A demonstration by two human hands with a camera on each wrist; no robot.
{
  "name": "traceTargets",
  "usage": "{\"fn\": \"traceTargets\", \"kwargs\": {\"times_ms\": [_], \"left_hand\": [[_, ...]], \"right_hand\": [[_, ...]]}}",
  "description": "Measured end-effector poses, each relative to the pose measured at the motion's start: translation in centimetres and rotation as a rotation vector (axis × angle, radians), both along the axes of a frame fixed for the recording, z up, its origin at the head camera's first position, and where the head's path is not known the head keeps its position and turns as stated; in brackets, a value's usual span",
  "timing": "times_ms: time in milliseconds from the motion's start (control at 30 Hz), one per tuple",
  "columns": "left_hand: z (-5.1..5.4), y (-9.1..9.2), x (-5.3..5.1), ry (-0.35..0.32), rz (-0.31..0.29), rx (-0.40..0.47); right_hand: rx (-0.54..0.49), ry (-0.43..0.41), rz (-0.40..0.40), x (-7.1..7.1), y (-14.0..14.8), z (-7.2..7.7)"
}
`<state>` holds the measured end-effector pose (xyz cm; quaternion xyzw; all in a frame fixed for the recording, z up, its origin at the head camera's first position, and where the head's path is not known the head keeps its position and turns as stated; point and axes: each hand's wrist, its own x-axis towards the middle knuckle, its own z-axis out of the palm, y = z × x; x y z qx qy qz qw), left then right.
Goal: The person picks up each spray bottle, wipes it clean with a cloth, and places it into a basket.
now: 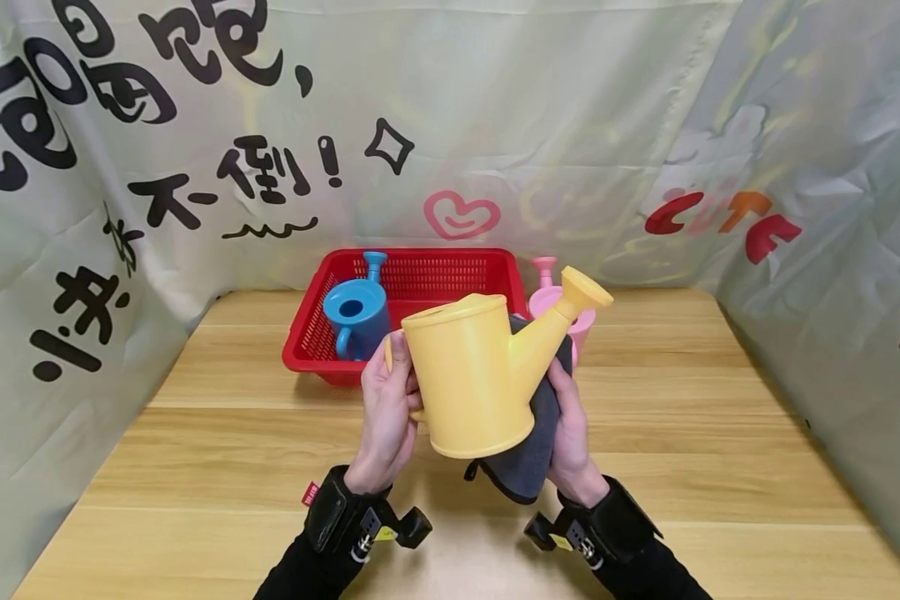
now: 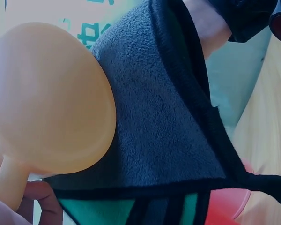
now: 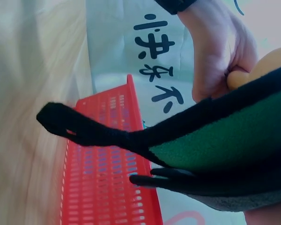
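A yellow watering can (image 1: 468, 379) is held up above the table, its spout pointing up to the right. My left hand (image 1: 386, 412) grips it by the handle on its left side. My right hand (image 1: 570, 433) holds a dark grey cloth (image 1: 521, 467) against the can's lower right side, under the spout; the fingers behind the cloth are hidden. In the left wrist view the can's round base (image 2: 51, 98) lies beside the cloth's fuzzy grey face (image 2: 150, 103). The right wrist view shows the cloth's green side (image 3: 229, 131) and black hanging loop.
Behind the hands stands a red plastic basket (image 1: 300, 354) with a blue watering can (image 1: 360, 312) in its left part. A pink watering can (image 1: 583, 325) stands right of the basket, partly hidden by the yellow one. Printed fabric (image 1: 585, 100) walls the wooden table (image 1: 720, 467).
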<state>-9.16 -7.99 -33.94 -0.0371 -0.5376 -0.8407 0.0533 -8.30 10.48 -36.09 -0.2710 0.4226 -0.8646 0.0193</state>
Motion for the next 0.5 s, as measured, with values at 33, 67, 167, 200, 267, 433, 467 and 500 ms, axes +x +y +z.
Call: {"fn": "traceTargets", "kwargs": {"times_ms": [33,67,167,200,267,433,467,500], "left_hand": [[0.02,-0.02,-0.03,-0.001,0.001,-0.006],[0.04,-0.03,-0.06,-0.003,-0.002,-0.011],[0.11,-0.06,-0.12,-0.016,-0.028,-0.034],[0.13,-0.06,-0.14,-0.021,-0.04,-0.041],[0.17,-0.06,-0.14,-0.03,-0.062,-0.056],[0.2,-0.1,-0.09,-0.034,-0.089,-0.058],[0.2,-0.1,-0.08,-0.036,-0.092,-0.054],[0.17,-0.1,-0.07,-0.038,-0.095,-0.05]], "right_hand": [[0.008,0.003,-0.015,-0.01,0.07,0.05],[0.014,0.01,-0.03,-0.05,0.13,0.1],[0.024,0.013,-0.062,-0.11,0.32,0.22],[0.023,0.014,-0.073,-0.12,0.36,0.26],[0.024,0.017,-0.087,-0.15,0.45,0.29],[0.001,0.031,-0.082,-0.16,0.51,0.35],[-0.009,0.032,-0.074,-0.15,0.49,0.35],[-0.018,0.033,-0.066,-0.13,0.46,0.36]]}}
